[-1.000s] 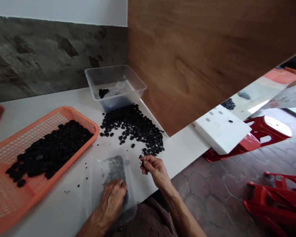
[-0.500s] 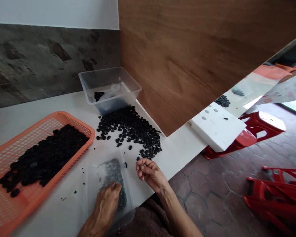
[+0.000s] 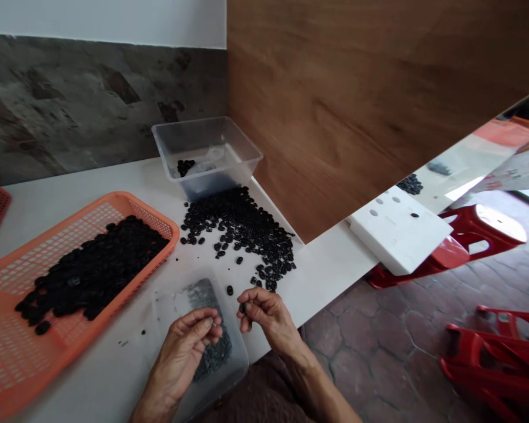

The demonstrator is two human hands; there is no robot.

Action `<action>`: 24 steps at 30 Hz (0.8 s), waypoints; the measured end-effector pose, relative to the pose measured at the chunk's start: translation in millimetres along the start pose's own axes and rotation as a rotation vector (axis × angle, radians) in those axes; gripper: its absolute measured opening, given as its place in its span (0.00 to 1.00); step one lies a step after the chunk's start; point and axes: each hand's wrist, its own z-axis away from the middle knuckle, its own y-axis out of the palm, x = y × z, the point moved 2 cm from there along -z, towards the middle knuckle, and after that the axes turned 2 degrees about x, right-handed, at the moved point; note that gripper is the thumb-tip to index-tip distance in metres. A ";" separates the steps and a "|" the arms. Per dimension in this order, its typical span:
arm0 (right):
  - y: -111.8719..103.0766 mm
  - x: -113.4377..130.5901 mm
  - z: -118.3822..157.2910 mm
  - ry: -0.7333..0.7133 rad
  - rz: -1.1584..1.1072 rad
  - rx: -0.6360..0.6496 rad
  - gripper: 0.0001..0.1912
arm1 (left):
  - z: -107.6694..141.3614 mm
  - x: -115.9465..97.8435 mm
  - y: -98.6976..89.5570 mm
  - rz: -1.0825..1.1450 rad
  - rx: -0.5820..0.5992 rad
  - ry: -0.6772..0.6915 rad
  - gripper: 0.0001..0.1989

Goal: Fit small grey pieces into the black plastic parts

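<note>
Okay so, head view: the left hand [image 3: 178,346] is over the clear tray [image 3: 241,352] of fine grey bits [image 3: 218,352], thumb and fingers pinched together, though I honestly can't tell if anything's in that grip. The right hand [image 3: 273,320] is beside the tray with its grip nearly closed on a small black piece [image 3: 244,308]. Looks to me like a fiddly fingertip step, each hand pinching near the other, and moving on from here calls for lining up the fingertips without squeezing that piece loose. Loose black piece [image 3: 230,290] sits just beyond the tray, then the big black pile [image 3: 247,223] in front of the clear bin [image 3: 216,181]. Watch the surface [image 3: 330,264] edge near the right forearm, and the wooden panel [image 3: 335,117] behind the pile. Most room is the strip between tray and orange basket [image 3: 114,298], a few specks aside.
</note>
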 end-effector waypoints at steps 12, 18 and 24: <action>31.5 -1.2 -4.3 0.119 -0.113 0.097 0.17 | 10.6 5.0 1.4 0.163 0.077 -0.039 0.10; 36.2 -3.9 -2.5 0.096 -0.053 0.112 0.16 | 14.0 0.4 -0.5 0.210 0.012 -0.042 0.13; 39.7 1.0 -3.5 0.053 -0.018 0.135 0.17 | 18.8 -1.0 0.3 0.137 0.032 -0.024 0.12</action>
